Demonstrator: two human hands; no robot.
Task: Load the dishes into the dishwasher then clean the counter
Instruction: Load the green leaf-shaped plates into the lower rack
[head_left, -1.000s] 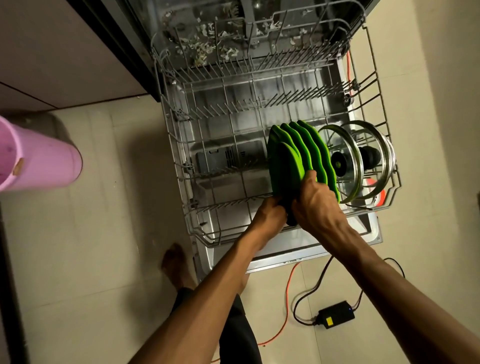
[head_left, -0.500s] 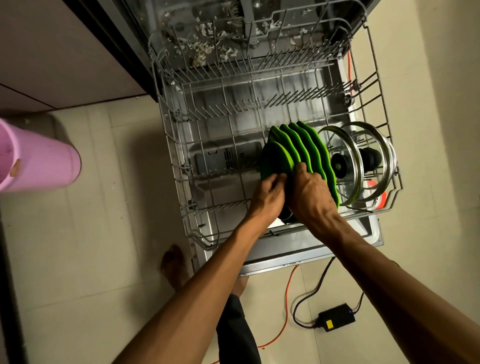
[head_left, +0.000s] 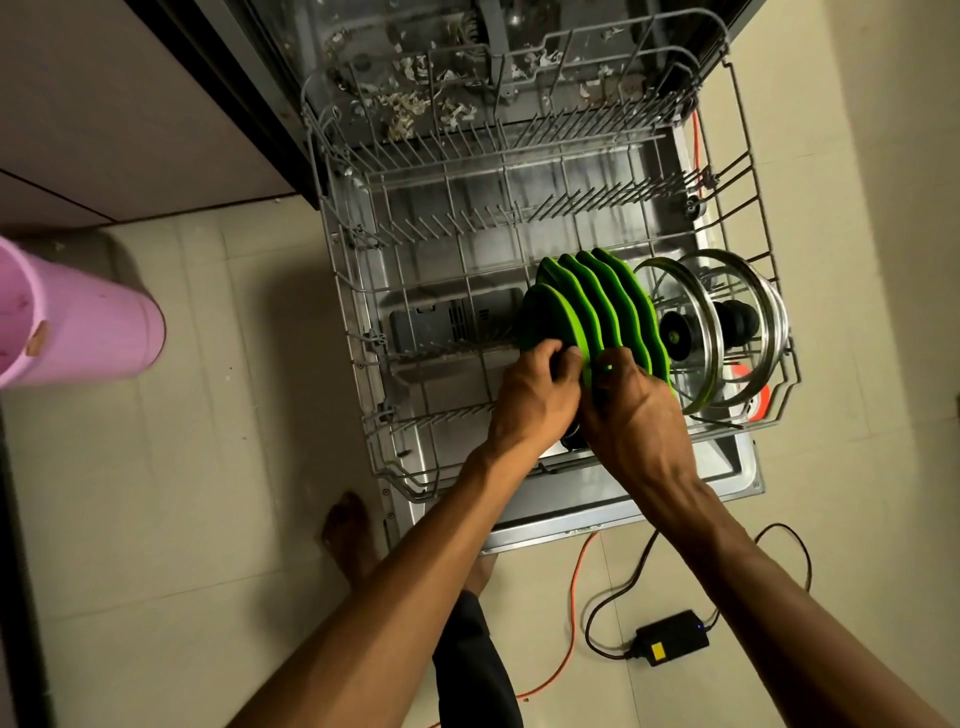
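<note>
Both hands pinch the leftmost plate, left hand at 9 o'clock, right hand at 3, seemingly seating it upright between rack tines

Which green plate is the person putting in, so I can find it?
Look in the pulled-out dishwasher rack, at the row of green plates beside two glass lids. It is the leftmost plate, the only one both hands pinch.

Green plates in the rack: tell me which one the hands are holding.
The leftmost plate, at the end farthest from the glass lids. The left hand and right hand both grip its near edge; the other plates stand untouched behind it.
</note>
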